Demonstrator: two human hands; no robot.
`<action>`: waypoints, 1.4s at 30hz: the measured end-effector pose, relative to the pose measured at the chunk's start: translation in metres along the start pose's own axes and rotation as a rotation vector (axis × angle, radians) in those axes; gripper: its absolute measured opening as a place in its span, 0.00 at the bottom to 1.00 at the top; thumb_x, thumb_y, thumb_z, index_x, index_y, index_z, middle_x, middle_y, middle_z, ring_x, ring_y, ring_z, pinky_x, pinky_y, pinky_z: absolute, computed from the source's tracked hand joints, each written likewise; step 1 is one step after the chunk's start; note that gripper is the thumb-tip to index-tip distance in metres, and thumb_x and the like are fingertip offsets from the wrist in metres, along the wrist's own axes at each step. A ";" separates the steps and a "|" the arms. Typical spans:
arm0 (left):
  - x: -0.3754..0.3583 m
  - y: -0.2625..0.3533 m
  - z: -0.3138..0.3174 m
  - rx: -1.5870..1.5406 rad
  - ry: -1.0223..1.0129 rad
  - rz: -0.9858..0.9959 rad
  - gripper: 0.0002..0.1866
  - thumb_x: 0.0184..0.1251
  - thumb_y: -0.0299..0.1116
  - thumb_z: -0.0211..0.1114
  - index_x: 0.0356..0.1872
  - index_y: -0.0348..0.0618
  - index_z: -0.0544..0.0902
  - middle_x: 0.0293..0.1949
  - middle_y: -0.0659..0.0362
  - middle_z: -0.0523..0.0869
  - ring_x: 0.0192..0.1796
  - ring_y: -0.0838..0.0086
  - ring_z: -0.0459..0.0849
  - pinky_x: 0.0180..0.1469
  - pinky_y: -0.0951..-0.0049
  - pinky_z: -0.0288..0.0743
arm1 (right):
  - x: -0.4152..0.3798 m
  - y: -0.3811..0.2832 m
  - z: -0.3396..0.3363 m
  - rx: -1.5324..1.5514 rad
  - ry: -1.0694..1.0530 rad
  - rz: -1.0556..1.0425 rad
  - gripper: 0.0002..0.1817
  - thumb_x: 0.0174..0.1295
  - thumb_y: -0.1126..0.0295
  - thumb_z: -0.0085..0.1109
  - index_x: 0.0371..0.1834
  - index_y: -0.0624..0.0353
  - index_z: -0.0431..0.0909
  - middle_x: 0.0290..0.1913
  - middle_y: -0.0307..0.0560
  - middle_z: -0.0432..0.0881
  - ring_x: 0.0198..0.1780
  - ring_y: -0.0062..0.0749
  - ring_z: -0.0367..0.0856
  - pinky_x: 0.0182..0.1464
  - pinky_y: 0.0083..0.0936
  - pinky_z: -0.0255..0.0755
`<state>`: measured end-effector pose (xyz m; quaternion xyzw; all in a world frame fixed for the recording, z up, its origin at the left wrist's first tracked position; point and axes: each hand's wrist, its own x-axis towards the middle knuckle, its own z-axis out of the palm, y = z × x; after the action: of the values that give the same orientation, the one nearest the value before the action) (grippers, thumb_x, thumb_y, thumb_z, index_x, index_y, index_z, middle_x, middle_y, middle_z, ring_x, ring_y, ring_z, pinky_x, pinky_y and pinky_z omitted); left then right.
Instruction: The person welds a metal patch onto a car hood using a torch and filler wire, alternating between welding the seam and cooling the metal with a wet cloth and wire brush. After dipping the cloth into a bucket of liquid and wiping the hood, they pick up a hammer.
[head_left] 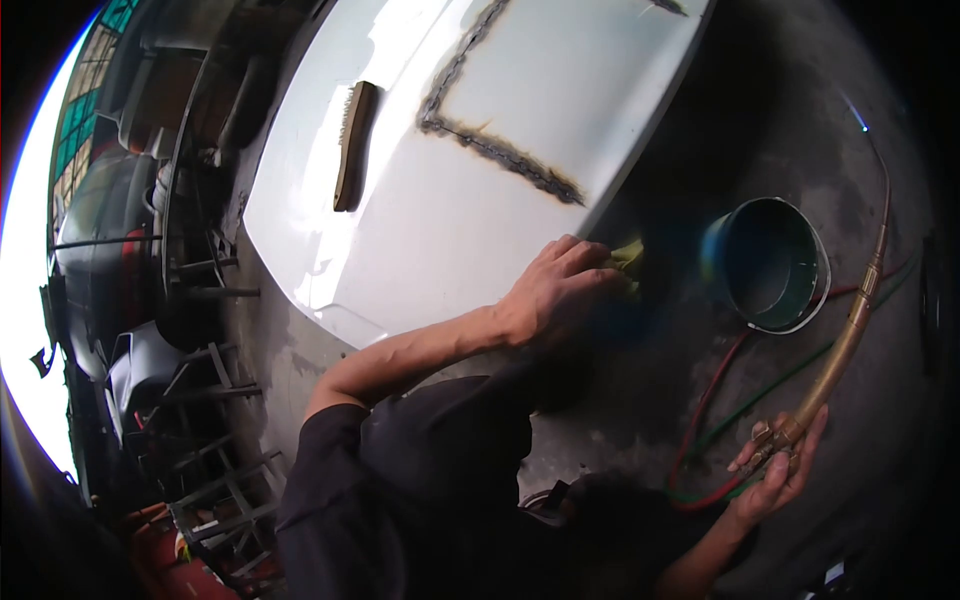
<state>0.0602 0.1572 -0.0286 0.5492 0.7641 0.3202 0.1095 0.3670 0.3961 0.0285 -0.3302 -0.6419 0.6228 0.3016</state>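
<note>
Brass torch (845, 345) in right hand (775, 470); left hand (560, 290) at panel edge (600, 215).

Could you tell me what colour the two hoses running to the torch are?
Hoses: one red, one green, seen in the head view.

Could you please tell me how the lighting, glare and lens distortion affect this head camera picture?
Head view: strong fisheye bending, black corners; the left edge is blown out white; soft glare lies on the white car panel; the left hand with the yellowish cloth sits at the panel's shadowed edge, slightly blurred; the right hand holding the brass torch and the bucket are dim but readable.
</note>
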 end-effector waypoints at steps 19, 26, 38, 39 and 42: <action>0.019 -0.094 -0.025 0.380 0.266 0.055 0.19 0.64 0.26 0.66 0.56 0.51 0.88 0.56 0.51 0.81 0.59 0.53 0.77 0.62 0.51 0.70 | 0.008 0.005 -0.001 -0.132 -0.050 -0.023 0.39 0.74 0.62 0.40 0.86 0.71 0.52 0.52 0.66 0.83 0.28 0.28 0.78 0.22 0.16 0.73; 0.010 -0.202 -0.096 0.806 0.652 -0.434 0.13 0.65 0.25 0.61 0.47 0.47 0.90 0.48 0.48 0.83 0.53 0.52 0.77 0.52 0.50 0.70 | 0.004 0.001 0.008 -0.158 0.033 -0.045 0.39 0.76 0.61 0.40 0.86 0.71 0.52 0.50 0.66 0.81 0.23 0.27 0.74 0.18 0.15 0.69; -0.003 0.026 0.019 -0.107 0.016 0.271 0.22 0.52 0.34 0.73 0.52 0.50 0.86 0.59 0.52 0.80 0.60 0.56 0.78 0.56 0.52 0.72 | 0.012 -0.001 0.021 -0.187 0.014 -0.089 0.40 0.77 0.57 0.42 0.85 0.72 0.53 0.50 0.66 0.80 0.23 0.27 0.75 0.15 0.14 0.65; -0.004 0.023 0.014 -0.111 0.046 0.213 0.24 0.51 0.33 0.74 0.53 0.50 0.86 0.60 0.52 0.80 0.60 0.56 0.78 0.56 0.52 0.72 | 0.011 0.001 0.019 -0.185 0.025 -0.074 0.40 0.77 0.57 0.43 0.85 0.72 0.53 0.50 0.66 0.80 0.23 0.27 0.75 0.15 0.14 0.65; -0.012 0.010 0.008 -0.156 0.118 0.171 0.26 0.52 0.30 0.75 0.57 0.49 0.87 0.61 0.49 0.80 0.58 0.53 0.78 0.58 0.51 0.73 | 0.010 -0.003 0.021 -0.196 0.052 -0.011 0.40 0.76 0.58 0.43 0.85 0.71 0.54 0.50 0.64 0.81 0.24 0.27 0.76 0.17 0.15 0.68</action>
<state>0.0757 0.1514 -0.0307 0.5825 0.6925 0.4183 0.0790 0.3441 0.3909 0.0303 -0.3706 -0.6935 0.5467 0.2878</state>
